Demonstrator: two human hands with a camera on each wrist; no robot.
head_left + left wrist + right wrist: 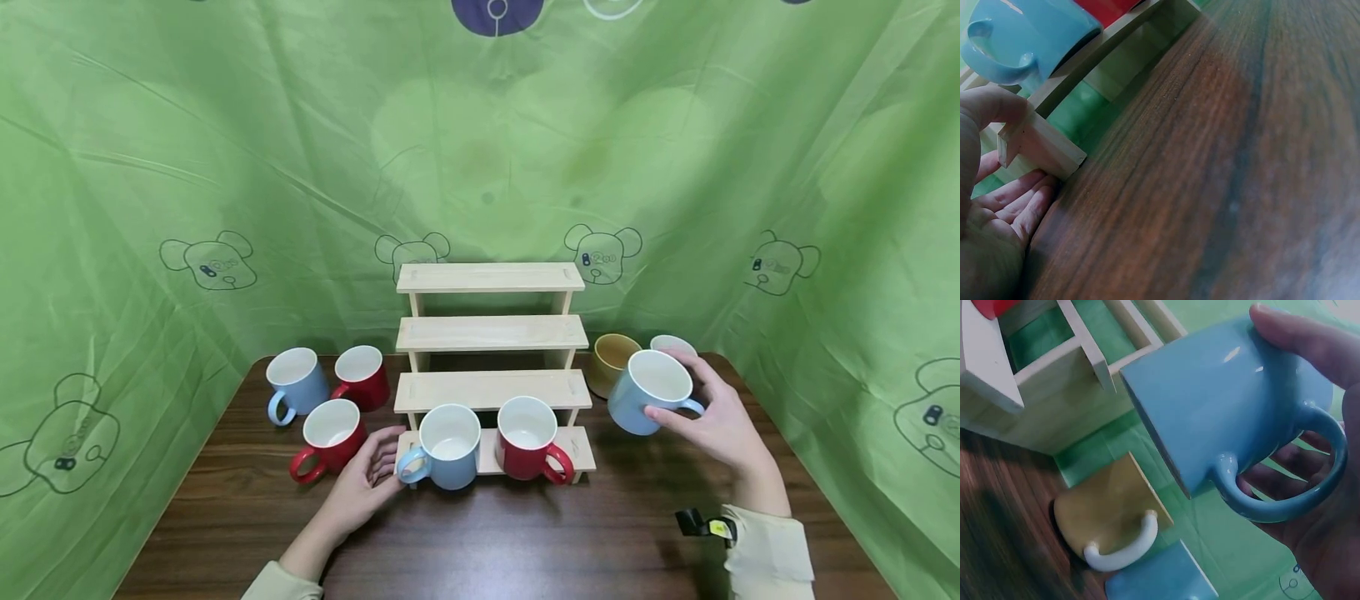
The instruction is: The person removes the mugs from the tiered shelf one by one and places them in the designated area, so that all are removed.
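Note:
My right hand (716, 412) grips a light blue mug (633, 404) by its rim and side, the thumb on the near wall. In the right wrist view this mug (1222, 400) hangs clear of the table, its handle towards my palm. My left hand (363, 483) holds the left end of the lowest step of a wooden stepped shelf (491, 387), thumb at the step's edge and fingers beside the support. On that step stand a light blue mug (450, 450), handle left, and a red mug (525, 442), handle right.
Left of the shelf stand a light blue mug (296, 379) and two red mugs (367, 387). On the right are a tan mug (603, 371) with a white handle and another blue mug (1160, 578). A green curtain (480, 167) surrounds the dark wooden table (525, 550).

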